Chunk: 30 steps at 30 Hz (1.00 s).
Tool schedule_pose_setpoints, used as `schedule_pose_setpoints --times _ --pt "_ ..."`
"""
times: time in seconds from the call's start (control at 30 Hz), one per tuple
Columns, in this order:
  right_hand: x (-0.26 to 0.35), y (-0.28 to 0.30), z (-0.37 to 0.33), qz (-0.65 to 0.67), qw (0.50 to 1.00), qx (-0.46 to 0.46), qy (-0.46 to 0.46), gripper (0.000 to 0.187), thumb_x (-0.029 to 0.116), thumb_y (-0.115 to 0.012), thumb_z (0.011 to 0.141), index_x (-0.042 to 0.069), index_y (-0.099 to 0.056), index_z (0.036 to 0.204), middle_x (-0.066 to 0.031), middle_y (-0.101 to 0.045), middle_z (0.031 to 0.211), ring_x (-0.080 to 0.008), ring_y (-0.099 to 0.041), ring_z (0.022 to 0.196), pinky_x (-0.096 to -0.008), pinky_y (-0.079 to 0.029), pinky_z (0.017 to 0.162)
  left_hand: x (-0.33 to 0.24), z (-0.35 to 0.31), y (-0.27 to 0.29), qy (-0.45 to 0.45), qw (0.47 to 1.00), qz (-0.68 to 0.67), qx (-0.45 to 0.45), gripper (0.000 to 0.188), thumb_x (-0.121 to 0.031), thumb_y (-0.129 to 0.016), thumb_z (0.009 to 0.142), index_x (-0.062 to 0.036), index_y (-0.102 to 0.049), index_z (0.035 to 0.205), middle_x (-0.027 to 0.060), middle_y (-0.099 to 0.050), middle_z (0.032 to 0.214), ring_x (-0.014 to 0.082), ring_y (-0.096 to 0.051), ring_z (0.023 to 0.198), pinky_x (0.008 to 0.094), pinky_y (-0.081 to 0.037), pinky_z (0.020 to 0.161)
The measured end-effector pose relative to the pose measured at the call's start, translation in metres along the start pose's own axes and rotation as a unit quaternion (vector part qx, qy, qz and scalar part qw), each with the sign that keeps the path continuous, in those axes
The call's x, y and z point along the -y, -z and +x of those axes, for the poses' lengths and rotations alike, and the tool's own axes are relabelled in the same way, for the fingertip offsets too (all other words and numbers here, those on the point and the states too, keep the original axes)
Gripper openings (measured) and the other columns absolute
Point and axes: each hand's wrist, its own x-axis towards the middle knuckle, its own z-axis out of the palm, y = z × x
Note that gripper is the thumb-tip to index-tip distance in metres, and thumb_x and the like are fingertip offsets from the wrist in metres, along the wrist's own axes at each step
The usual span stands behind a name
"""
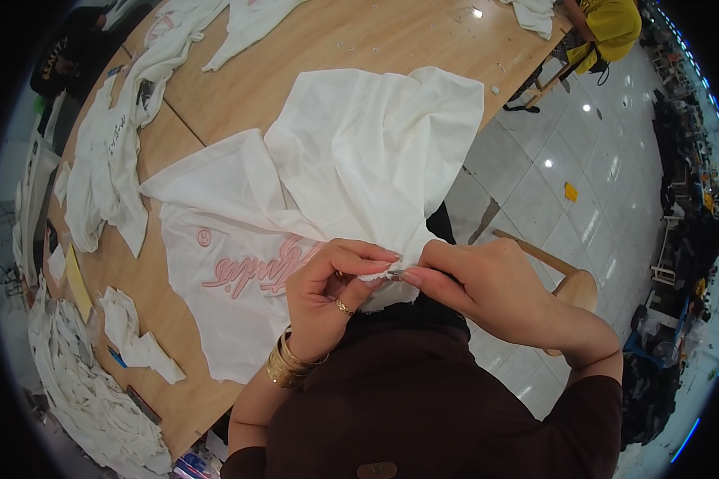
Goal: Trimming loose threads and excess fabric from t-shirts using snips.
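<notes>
Both hands working close to the body, just off the table (335, 49) edge. Left hand (321, 289): thumb and forefinger pinched together on a ragged white edge of the white cloth (367, 144). Right hand (491, 275): fingers closed on what looks like a small metal tool (396, 274), its tip against that edge; most of it is covered, so I cannot tell its kind.

The cloth spreads from the hands up onto the table, its right side falling past the border above the tiled floor. Pink lettering (256, 270) lies on white fabric just left of it; cannot tell if that is one piece with the cloth.

Risks, as judged: the tool tip sits very near the left fingertips, so a slip could nick skin. If it is sharp, a stray bite could catch good weave beside the frayed edge. Tugging with the left could pull threads and widen the fraying. The overhanging side could drag the cloth off the table if the pinch loosens. Gold bangles (284, 363) and a ring (343, 306) on the left could snag loose fibres. Scraps (148, 355) lie well apart at left; little bother.
</notes>
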Motion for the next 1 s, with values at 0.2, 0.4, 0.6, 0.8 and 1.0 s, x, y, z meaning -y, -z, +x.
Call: schedule_pose_setpoints --times 0.2,0.4,0.6,0.8,1.0 --pt "-0.001 0.002 -0.001 -0.056 0.997 -0.016 0.052 0.035 0.037 -0.052 0.088 0.006 -0.050 0.071 -0.0081 -0.052 0.057 -0.0289 -0.054 0.051 -0.0370 -0.040 0.043 -0.001 0.001 0.000 0.011 1.000 0.005 0.005 0.013 0.008 -0.056 0.082 0.0025 -0.059 0.093 0.0143 -0.060 0.103 0.0169 -0.058 0.093 0.0266 -0.046 0.082" --pt "0.000 0.004 -0.001 -0.195 0.974 -0.036 0.107 0.034 0.038 -0.052 0.088 0.009 -0.050 0.072 -0.0037 -0.050 0.057 -0.0214 -0.055 0.048 -0.0318 -0.041 0.041 -0.005 0.002 0.000 0.047 0.999 0.003 0.012 0.011 0.005 -0.055 0.084 0.0027 -0.059 0.094 0.0130 -0.061 0.101 0.0149 -0.058 0.092 0.0255 -0.046 0.081" --pt "0.001 0.009 0.001 -0.249 0.958 -0.023 0.142 0.034 0.038 -0.052 0.088 0.008 -0.050 0.071 -0.0035 -0.048 0.056 -0.0202 -0.054 0.047 -0.0306 -0.041 0.040 -0.015 0.005 0.001 0.133 0.991 -0.003 0.022 0.012 0.002 -0.054 0.086 0.0045 -0.058 0.097 0.0117 -0.063 0.098 0.0130 -0.061 0.086 0.0237 -0.050 0.076" --pt "-0.002 0.003 -0.002 -0.169 0.980 -0.037 0.095 0.035 0.036 -0.051 0.089 0.007 -0.050 0.070 -0.0047 -0.048 0.055 -0.0229 -0.053 0.046 -0.0332 -0.040 0.039 -0.018 0.007 0.000 0.130 0.991 -0.041 0.007 0.010 0.002 -0.054 0.086 0.0063 -0.057 0.094 0.0152 -0.063 0.101 0.0140 -0.062 0.087 0.0249 -0.050 0.078" --pt "0.000 0.005 -0.001 -0.136 0.989 -0.009 0.061 0.029 0.032 -0.056 0.087 0.010 -0.052 0.071 -0.0032 -0.047 0.055 -0.0223 -0.049 0.046 -0.0331 -0.037 0.043 -0.013 0.006 0.001 0.109 0.993 -0.030 0.015 0.009 0.003 -0.055 0.085 0.0058 -0.057 0.093 0.0156 -0.063 0.102 0.0126 -0.061 0.088 0.0234 -0.050 0.077"
